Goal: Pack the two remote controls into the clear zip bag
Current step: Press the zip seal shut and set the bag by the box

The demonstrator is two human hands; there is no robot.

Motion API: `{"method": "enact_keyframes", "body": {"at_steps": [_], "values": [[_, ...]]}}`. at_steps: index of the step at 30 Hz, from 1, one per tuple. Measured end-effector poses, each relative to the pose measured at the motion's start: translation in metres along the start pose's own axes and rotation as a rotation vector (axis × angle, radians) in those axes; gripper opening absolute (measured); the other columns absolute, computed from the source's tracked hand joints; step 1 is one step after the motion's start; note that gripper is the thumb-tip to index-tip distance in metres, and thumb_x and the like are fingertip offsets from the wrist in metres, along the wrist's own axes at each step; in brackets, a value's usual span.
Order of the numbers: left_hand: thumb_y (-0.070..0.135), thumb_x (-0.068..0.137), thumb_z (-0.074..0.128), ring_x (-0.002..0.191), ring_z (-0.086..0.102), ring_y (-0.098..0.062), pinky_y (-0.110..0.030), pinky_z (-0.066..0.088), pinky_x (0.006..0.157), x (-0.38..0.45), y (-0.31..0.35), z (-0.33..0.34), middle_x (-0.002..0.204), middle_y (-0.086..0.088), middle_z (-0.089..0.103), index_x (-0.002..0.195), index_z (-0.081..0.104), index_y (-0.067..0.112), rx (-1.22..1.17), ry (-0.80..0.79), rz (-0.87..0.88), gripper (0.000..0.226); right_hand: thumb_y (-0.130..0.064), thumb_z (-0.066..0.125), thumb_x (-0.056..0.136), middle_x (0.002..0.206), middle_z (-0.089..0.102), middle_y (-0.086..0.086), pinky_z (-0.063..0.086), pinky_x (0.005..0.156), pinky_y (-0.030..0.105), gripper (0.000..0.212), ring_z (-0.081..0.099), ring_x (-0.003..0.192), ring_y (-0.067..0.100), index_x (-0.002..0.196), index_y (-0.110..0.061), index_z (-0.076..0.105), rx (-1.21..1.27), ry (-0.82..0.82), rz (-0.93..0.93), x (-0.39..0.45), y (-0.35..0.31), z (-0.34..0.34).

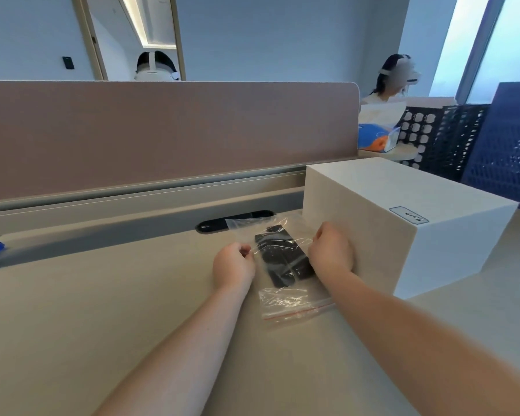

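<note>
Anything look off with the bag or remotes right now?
Nothing damaged or spilled. Both remotes lie side by side inside the bag, which sits askew on the desk. Left hand and right hand pinch its sides.

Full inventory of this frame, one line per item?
remote controls: 2, black, side by side inside the bag
clear zip bag: 1, transparent with red zip line, flat on the desk, zip end nearest the person
white box: 1, white, on the desk right of the bag
desk: 1, beige
partition: 1, brown, behind the desk
cable slot: 1, black, behind the bag
crates: several, black and blue, far right
people with headsets: 2, background
left hand: pinching the bag's left edge
right hand: pinching its right edge
</note>
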State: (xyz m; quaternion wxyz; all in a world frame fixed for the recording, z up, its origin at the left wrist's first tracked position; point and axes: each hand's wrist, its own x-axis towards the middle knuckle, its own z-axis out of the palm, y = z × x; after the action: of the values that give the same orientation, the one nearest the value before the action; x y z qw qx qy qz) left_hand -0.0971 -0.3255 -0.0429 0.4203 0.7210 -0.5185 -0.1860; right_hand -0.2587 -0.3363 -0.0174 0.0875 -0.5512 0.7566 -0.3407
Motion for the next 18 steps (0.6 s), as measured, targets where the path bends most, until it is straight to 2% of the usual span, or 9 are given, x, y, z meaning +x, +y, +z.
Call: {"method": "enact_keyframes", "body": {"at_steps": [4, 8, 13, 16, 18], "values": [[0.022, 0.086, 0.059, 0.104, 0.062, -0.024, -0.029, 0.047, 0.086, 0.002, -0.001, 0.002, 0.11, -0.004, 0.071, 0.105, 0.068, 0.015, 0.028, -0.013, 0.022, 0.022, -0.002, 0.044, 0.09, 0.105, 0.064, 0.016, 0.051, 0.074, 0.039, 0.019, 0.061, 0.097, 0.037, 0.105, -0.009, 0.054, -0.11, 0.058, -0.074, 0.002, -0.001, 0.003], [0.024, 0.086, 0.059, 0.107, 0.061, -0.023, -0.029, 0.046, 0.09, 0.002, -0.002, 0.0, 0.115, -0.004, 0.068, 0.112, 0.065, 0.015, 0.04, -0.043, 0.036, 0.028, -0.01, 0.049, 0.093, 0.108, 0.061, 0.014, 0.043, 0.067, 0.036, 0.014, 0.057, 0.099, 0.035, 0.107, -0.011, 0.048, -0.211, 0.029, -0.17, 0.002, 0.001, 0.003], [0.037, 0.085, 0.059, 0.116, 0.055, -0.023, -0.033, 0.043, 0.097, -0.01, -0.003, -0.005, 0.129, -0.006, 0.056, 0.122, 0.058, 0.017, 0.081, -0.066, 0.087, 0.042, -0.027, 0.048, 0.095, 0.117, 0.054, 0.011, 0.047, 0.082, 0.039, 0.026, 0.047, 0.111, 0.03, 0.117, -0.013, 0.048, -0.273, 0.011, -0.339, -0.011, 0.012, -0.007], [0.042, 0.086, 0.056, 0.129, 0.044, -0.023, -0.034, 0.038, 0.104, -0.025, -0.003, -0.009, 0.143, -0.004, 0.041, 0.128, 0.053, 0.018, 0.134, -0.086, 0.136, 0.049, -0.019, 0.042, 0.097, 0.121, 0.055, 0.009, 0.043, 0.091, 0.038, 0.023, 0.046, 0.113, 0.029, 0.116, -0.012, 0.052, -0.331, -0.015, -0.401, -0.018, 0.023, -0.015], [0.041, 0.085, 0.058, 0.129, 0.043, -0.023, -0.036, 0.04, 0.104, -0.037, -0.005, -0.011, 0.142, -0.004, 0.041, 0.129, 0.052, 0.018, 0.19, -0.083, 0.161, 0.05, -0.01, 0.04, 0.094, 0.121, 0.055, 0.01, 0.042, 0.093, 0.037, 0.024, 0.045, 0.114, 0.029, 0.112, -0.009, 0.056, -0.419, -0.078, -0.423, -0.024, 0.031, -0.02]]}}
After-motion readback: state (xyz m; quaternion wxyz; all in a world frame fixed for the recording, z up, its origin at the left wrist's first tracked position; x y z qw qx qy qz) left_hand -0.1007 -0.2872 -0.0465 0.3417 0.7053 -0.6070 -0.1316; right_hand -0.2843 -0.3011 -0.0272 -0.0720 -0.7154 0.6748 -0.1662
